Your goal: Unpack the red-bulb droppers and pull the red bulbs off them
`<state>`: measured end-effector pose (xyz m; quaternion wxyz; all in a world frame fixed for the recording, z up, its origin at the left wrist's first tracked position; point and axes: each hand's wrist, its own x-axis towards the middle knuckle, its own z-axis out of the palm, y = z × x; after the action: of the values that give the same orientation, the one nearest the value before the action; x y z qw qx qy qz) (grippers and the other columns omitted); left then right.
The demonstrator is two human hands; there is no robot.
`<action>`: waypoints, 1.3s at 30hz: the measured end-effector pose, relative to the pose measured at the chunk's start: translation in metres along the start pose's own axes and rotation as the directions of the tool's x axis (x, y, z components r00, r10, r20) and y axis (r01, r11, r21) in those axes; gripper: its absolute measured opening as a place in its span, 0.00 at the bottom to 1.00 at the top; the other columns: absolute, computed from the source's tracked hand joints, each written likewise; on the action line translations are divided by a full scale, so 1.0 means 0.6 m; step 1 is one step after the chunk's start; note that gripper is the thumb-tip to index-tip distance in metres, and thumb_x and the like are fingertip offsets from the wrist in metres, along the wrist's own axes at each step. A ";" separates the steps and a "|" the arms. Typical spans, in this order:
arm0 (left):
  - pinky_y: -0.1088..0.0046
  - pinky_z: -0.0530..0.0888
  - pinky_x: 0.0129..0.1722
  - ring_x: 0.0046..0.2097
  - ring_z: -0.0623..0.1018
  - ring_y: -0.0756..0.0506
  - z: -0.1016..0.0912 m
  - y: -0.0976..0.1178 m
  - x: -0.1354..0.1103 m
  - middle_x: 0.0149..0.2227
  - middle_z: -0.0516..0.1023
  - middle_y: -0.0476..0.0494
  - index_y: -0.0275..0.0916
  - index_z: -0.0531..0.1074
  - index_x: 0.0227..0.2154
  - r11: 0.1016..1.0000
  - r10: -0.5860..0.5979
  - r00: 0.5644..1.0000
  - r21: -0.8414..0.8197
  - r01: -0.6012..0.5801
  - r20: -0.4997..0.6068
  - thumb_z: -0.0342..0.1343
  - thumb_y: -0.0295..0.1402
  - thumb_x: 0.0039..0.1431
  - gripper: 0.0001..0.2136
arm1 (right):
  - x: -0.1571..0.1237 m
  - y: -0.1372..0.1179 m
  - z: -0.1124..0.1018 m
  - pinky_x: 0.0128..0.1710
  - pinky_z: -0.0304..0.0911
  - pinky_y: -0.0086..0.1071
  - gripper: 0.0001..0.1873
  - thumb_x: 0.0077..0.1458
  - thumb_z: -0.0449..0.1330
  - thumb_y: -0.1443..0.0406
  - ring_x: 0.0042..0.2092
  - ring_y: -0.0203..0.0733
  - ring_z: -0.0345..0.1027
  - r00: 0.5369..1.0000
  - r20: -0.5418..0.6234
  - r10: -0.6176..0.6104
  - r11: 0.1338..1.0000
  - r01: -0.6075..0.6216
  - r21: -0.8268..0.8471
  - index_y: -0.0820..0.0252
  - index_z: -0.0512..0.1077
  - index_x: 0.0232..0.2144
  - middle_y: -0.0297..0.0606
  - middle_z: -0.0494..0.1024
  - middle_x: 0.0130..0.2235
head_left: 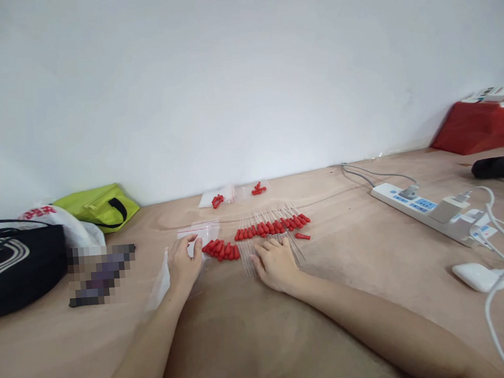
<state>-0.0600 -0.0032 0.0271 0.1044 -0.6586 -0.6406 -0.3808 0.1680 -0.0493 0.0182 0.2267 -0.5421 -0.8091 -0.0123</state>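
Thin clear tubes [247, 263] lie side by side in the middle of the table, under and beside my right hand [278, 263]. That hand rests on them palm down, its fingers slightly bent and apart. Beyond it is a row of red rubber bulbs [265, 228] with tubes pointing away from me. A heap of loose red bulbs [222, 250] lies between my hands. My left hand [185, 265] is just left of this heap, over clear zip bags [159, 287], thumb and fingers apart. One single red bulb [302, 236] lies to the right of the row.
Two small zip bags with red bulbs [217, 201] lie near the wall. At right are a white power strip [426, 211] with plugs, cables and a white charger [476, 277]. A black bag [29, 273] and a lime-green bag [98, 205] stand at left, a red bag [476, 127] far right.
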 end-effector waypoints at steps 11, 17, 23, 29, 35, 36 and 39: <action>0.66 0.65 0.37 0.36 0.71 0.44 0.043 0.141 0.007 0.31 0.74 0.46 0.40 0.71 0.26 0.884 0.466 0.839 -0.119 -0.452 0.281 0.54 0.34 0.51 0.05 | -0.049 0.139 -0.034 0.34 0.42 0.33 0.12 0.55 0.49 0.64 0.32 0.35 0.63 0.931 -0.365 -0.021 1.000 0.022 -0.001 0.58 0.72 0.31 0.35 0.76 0.29; 0.64 0.63 0.37 0.37 0.72 0.42 0.085 0.170 0.018 0.32 0.77 0.45 0.40 0.71 0.32 0.863 0.488 0.800 -0.055 -0.502 0.350 0.57 0.41 0.49 0.11 | -0.063 0.194 -0.043 0.35 0.41 0.34 0.11 0.53 0.51 0.65 0.28 0.36 0.60 0.878 -0.477 0.032 0.997 -0.059 -0.041 0.57 0.73 0.27 0.34 0.75 0.24; 0.64 0.64 0.38 0.35 0.74 0.45 0.103 0.164 0.013 0.30 0.78 0.47 0.40 0.72 0.29 0.872 0.482 0.817 -0.086 -0.482 0.315 0.53 0.35 0.53 0.06 | -0.054 0.181 -0.036 0.36 0.42 0.34 0.10 0.53 0.52 0.66 0.29 0.35 0.61 0.899 -0.439 -0.010 1.000 0.018 0.015 0.57 0.73 0.28 0.34 0.76 0.25; 0.66 0.67 0.35 0.32 0.75 0.45 0.079 0.152 0.000 0.27 0.78 0.47 0.40 0.74 0.28 0.925 0.360 0.929 -0.167 -0.342 0.089 0.53 0.31 0.51 0.05 | -0.058 0.170 -0.033 0.38 0.43 0.35 0.10 0.52 0.52 0.67 0.28 0.35 0.59 0.893 -0.450 -0.016 0.998 0.044 0.052 0.57 0.73 0.27 0.33 0.73 0.22; 0.69 0.67 0.33 0.29 0.73 0.49 0.021 0.120 -0.049 0.24 0.76 0.49 0.40 0.73 0.30 0.885 0.374 0.925 -0.322 -0.335 0.064 0.52 0.34 0.51 0.07 | -0.051 0.166 -0.036 0.38 0.48 0.34 0.11 0.54 0.51 0.65 0.34 0.36 0.62 0.894 -0.436 -0.104 0.986 0.152 0.076 0.59 0.72 0.36 0.38 0.74 0.32; 0.69 0.67 0.34 0.29 0.73 0.49 0.016 0.117 -0.057 0.24 0.76 0.50 0.40 0.73 0.30 0.870 0.397 0.915 -0.346 -0.352 0.069 0.53 0.33 0.51 0.06 | -0.047 0.163 -0.037 0.39 0.49 0.34 0.13 0.54 0.51 0.64 0.37 0.38 0.62 0.898 -0.417 -0.138 0.982 0.179 0.060 0.59 0.70 0.40 0.40 0.73 0.36; 0.69 0.65 0.35 0.31 0.73 0.49 0.011 0.116 -0.068 0.27 0.77 0.50 0.41 0.73 0.30 0.830 0.462 0.884 -0.383 -0.406 0.064 0.54 0.31 0.50 0.04 | -0.036 0.151 -0.041 0.45 0.48 0.38 0.19 0.54 0.52 0.59 0.45 0.42 0.60 0.898 -0.345 -0.272 0.959 0.282 -0.023 0.58 0.65 0.48 0.43 0.70 0.45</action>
<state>0.0112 -0.0410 0.0208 0.0170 -0.8221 -0.3994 -0.4053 0.2634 -0.0376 0.0115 0.3681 -0.4077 -0.8258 -0.1278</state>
